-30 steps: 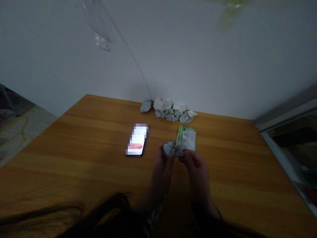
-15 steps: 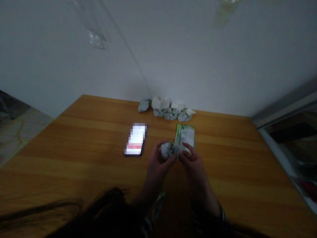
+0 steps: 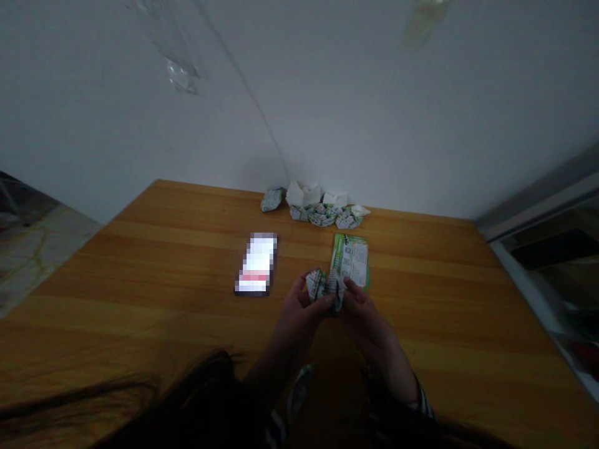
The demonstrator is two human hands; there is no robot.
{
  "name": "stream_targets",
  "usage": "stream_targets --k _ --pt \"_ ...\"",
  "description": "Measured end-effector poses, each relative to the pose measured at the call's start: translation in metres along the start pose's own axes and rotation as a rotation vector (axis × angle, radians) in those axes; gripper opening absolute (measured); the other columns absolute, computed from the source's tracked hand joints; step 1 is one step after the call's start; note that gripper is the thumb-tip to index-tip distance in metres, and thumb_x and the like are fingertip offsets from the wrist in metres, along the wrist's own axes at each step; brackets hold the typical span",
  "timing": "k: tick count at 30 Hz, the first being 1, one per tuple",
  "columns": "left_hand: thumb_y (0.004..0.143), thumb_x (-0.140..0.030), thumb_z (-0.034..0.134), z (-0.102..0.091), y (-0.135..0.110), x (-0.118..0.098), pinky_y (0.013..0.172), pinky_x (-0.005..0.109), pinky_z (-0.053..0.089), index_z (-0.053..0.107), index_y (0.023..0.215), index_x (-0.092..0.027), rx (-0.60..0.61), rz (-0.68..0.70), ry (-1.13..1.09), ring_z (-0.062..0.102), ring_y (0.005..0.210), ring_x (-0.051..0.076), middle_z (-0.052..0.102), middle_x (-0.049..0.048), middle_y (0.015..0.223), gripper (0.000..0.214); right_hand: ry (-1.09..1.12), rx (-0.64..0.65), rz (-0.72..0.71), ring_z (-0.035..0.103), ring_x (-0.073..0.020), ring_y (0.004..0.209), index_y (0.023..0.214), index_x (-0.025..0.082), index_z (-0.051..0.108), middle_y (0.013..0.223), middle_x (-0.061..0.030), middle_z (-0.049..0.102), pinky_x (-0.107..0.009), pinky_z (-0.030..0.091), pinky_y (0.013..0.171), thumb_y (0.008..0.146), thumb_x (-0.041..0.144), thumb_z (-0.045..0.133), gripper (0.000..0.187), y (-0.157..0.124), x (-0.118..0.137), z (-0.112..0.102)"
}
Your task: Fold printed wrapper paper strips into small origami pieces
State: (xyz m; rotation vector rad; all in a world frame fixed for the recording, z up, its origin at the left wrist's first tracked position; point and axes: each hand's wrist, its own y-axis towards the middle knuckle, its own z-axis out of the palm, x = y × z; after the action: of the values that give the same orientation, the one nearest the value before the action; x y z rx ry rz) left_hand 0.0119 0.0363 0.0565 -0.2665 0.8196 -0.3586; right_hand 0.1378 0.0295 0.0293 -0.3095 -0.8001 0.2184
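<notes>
Folded printed paper (image 3: 314,284) gripped by both hands, its loose end now bent lower.
Left hand (image 3: 299,313) clasps its nine-o'clock side; right hand (image 3: 369,319) pinches the three-o'clock end, its forefinger lower than a half-second ago, so shaping seems unfinished. Green printed packet (image 3: 353,257) at one o'clock, smartphone (image 3: 256,262) at ten.

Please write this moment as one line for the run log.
left hand: holds folded printed paper | right hand: at its right edge | table: phone, green-and-white packet, folded paper pieces near wall
</notes>
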Motion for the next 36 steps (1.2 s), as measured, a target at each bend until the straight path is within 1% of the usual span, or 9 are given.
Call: stream_targets --k 3,8,13,15,18,22,26,31,36 --pt "0.062 -0.015 0.078 0.000 -0.001 -0.002 0.067 0.025 0.051 0.045 0.116 -0.018 -0.009 0.030 0.066 0.065 0.071 0.014 0.069 0.0028 0.084 0.064 -0.039 -0.049 0.012 0.067 -0.0181 0.075 0.089 0.024 0.060 0.087 -0.0005 0.072 -0.031 0.051 0.072 0.054 0.031 0.084 0.043 0.000 0.001 0.002" --pt "0.065 -0.017 0.075 0.001 -0.003 -0.005 0.061 0.021 0.047 0.042 0.119 -0.020 -0.038 0.146 0.317 0.060 0.064 0.011 0.064 -0.0019 0.076 0.063 -0.068 -0.105 -0.088 0.067 -0.0147 0.064 0.085 0.023 0.058 0.071 0.0030 0.072 -0.026 0.051 0.064 0.051 0.025 0.085 0.043 0.002 -0.001 0.000" --pt "0.067 -0.015 0.071 0.002 -0.003 -0.004 0.066 0.021 0.046 0.045 0.116 -0.021 -0.089 0.328 0.499 0.056 0.071 0.010 0.057 -0.0022 0.086 0.055 -0.196 -0.138 -0.206 0.066 -0.0137 0.062 0.087 0.022 0.057 0.066 0.0039 0.071 -0.024 0.050 0.063 0.056 0.018 0.083 0.040 -0.003 0.000 0.002" --pt "0.069 -0.016 0.069 0.001 -0.003 -0.004 0.069 0.022 0.046 0.044 0.116 -0.021 -0.076 0.308 0.493 0.056 0.074 0.011 0.057 -0.0017 0.087 0.054 -0.217 -0.141 -0.229 0.066 -0.0135 0.063 0.090 0.021 0.058 0.067 0.0033 0.071 -0.024 0.049 0.065 0.061 0.021 0.081 0.037 -0.005 0.002 0.001" --pt "0.070 -0.016 0.069 0.002 -0.002 -0.007 0.069 0.023 0.046 0.043 0.118 -0.021 -0.029 0.217 0.433 0.057 0.073 0.012 0.058 -0.0016 0.083 0.055 -0.149 -0.124 -0.170 0.065 -0.0136 0.065 0.093 0.022 0.060 0.072 0.0018 0.071 -0.025 0.050 0.065 0.066 0.027 0.078 0.032 -0.003 0.002 -0.003" --pt "0.069 -0.016 0.071 0.000 -0.001 -0.010 0.068 0.022 0.045 0.044 0.118 -0.021 -0.026 0.179 0.411 0.056 0.072 0.012 0.059 -0.0023 0.081 0.056 -0.134 -0.039 -0.028 0.067 -0.0177 0.077 0.085 0.020 0.068 0.085 -0.0026 0.073 -0.029 0.050 0.074 0.057 0.026 0.083 0.033 0.003 0.003 -0.011" --pt "0.067 -0.018 0.073 -0.005 0.002 -0.008 0.068 0.024 0.045 0.047 0.113 -0.021 0.012 0.145 0.420 0.057 0.071 0.013 0.060 -0.0018 0.081 0.054 -0.295 0.054 0.035 0.067 -0.0196 0.073 0.079 0.017 0.074 0.077 -0.0047 0.073 -0.033 0.050 0.075 0.056 0.029 0.083 0.028 0.010 0.005 -0.013" --pt "0.066 -0.016 0.073 -0.009 0.003 -0.007 0.073 0.026 0.045 0.050 0.111 -0.019 0.037 0.096 0.411 0.058 0.078 0.015 0.063 -0.0002 0.086 0.050 -0.360 -0.009 0.033 0.063 -0.0165 0.056 0.068 0.015 0.075 0.062 -0.0038 0.071 -0.029 0.050 0.061 0.050 0.031 0.085 0.026 0.019 0.006 -0.014" --pt "0.073 -0.019 0.067 -0.007 0.003 -0.009 0.087 0.030 0.043 0.053 0.112 -0.018 0.043 0.073 0.268 0.058 0.095 0.018 0.064 0.0046 0.102 0.041 -0.410 -0.104 -0.033 0.064 -0.0161 0.059 0.069 0.016 0.075 0.066 -0.0038 0.072 -0.028 0.050 0.063 0.052 0.031 0.084 0.024 0.022 0.005 -0.019"
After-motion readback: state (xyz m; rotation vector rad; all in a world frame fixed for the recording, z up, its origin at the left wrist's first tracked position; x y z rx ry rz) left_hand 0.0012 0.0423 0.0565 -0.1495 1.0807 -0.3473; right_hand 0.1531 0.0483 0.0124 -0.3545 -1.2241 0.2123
